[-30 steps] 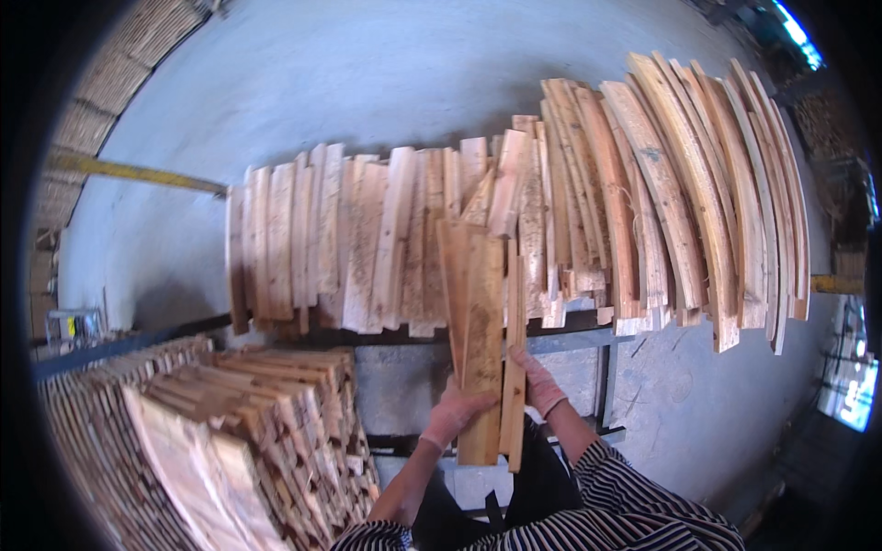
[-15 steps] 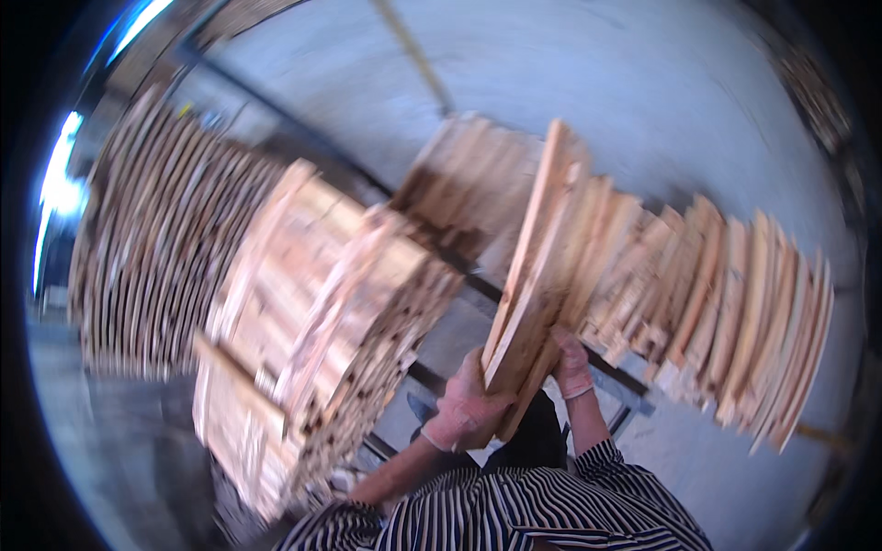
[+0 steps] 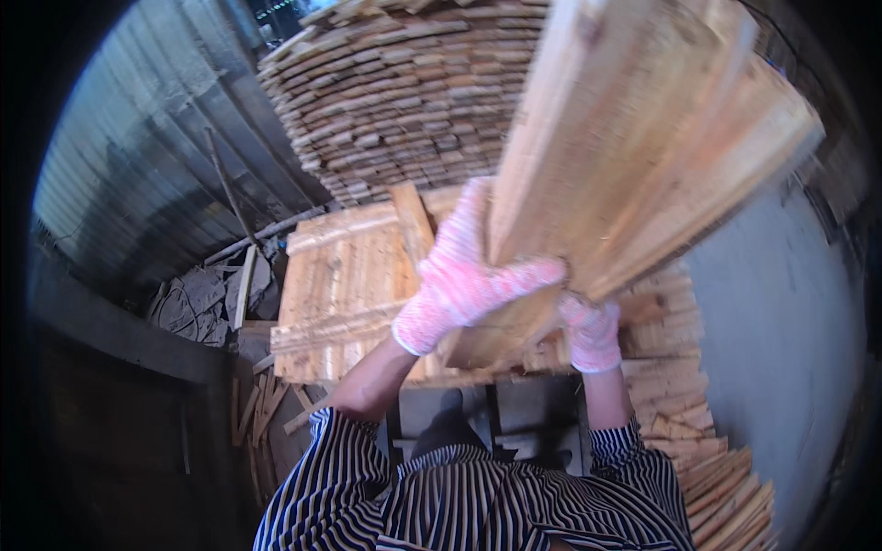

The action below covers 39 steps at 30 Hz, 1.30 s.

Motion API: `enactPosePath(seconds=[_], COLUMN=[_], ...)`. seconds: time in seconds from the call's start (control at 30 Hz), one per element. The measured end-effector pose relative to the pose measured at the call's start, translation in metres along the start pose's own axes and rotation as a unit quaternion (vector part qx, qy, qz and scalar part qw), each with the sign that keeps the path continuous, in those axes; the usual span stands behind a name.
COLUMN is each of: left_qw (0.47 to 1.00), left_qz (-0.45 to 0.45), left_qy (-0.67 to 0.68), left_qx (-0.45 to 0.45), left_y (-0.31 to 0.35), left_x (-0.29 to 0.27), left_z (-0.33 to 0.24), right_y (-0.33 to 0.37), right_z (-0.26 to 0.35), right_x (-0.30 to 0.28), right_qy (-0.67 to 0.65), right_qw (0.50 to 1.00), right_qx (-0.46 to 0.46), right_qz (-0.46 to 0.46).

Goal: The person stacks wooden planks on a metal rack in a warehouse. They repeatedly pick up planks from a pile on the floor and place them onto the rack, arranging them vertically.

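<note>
I see the boards have swung to the plank stack, bringing them close; left hand clasps them, right hand apparently too.

Left hand, right hand: covered in knitted cloth, matt, slightly nubby. Boards in both: bare wood, matt, grain visible, edges rough-looking. Board pile left of left hand: unpainted wood, dull. Stack beyond left hand: wood, coarse, uneven edges. Wall farther left: ribbed, metal-like sheet, stained. Sleeve below left hand: soft matt cloth.
</note>
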<state>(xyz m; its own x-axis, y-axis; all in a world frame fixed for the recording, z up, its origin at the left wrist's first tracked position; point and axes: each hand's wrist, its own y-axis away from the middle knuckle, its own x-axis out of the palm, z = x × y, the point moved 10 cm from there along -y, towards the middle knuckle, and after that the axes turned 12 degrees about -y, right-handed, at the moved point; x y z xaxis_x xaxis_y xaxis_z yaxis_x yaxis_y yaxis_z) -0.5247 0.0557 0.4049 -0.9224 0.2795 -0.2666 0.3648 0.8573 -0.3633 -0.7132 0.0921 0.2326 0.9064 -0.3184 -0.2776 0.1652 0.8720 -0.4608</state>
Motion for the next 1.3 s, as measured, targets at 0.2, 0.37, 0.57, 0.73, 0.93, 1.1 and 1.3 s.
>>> enactPosePath(seconds=[0.2,0.37,0.57,0.73,0.93,1.1,1.3], left_qw=[0.983,0.988,0.989,0.978,0.921,0.871,0.894], left_qz=[-0.152,-0.034,-0.069,-0.09,-0.096,-0.048,-0.044], left_qy=[-0.1,-0.073,-0.037,0.108,0.222,0.293,-0.186], left_qx=[0.034,-0.128,-0.124,-0.156,-0.305,-0.391,-0.405], left_y=[0.002,0.033,0.023,-0.009,0.025,0.085,0.15], left_x=[-0.241,-0.3,-0.331,-0.306,-0.277,-0.271,-0.347], left_z=[0.066,0.233,0.263,0.211,0.277,0.344,0.44], right_y=[-0.121,-0.11,-0.136,-0.162,-0.121,-0.105,-0.097], right_z=[0.118,0.016,0.036,0.058,0.022,-0.118,-0.097], right_x=[0.254,0.41,0.422,0.393,0.303,0.137,0.164], right_qy=[-0.086,-0.207,-0.204,-0.393,-0.332,0.089,0.414], right_qw=[0.939,0.901,0.91,0.875,0.861,0.918,0.883], right_qx=[-0.088,0.039,0.109,0.144,0.354,0.383,0.215], right_qz=[0.32,0.38,0.344,0.243,0.152,0.046,0.05])
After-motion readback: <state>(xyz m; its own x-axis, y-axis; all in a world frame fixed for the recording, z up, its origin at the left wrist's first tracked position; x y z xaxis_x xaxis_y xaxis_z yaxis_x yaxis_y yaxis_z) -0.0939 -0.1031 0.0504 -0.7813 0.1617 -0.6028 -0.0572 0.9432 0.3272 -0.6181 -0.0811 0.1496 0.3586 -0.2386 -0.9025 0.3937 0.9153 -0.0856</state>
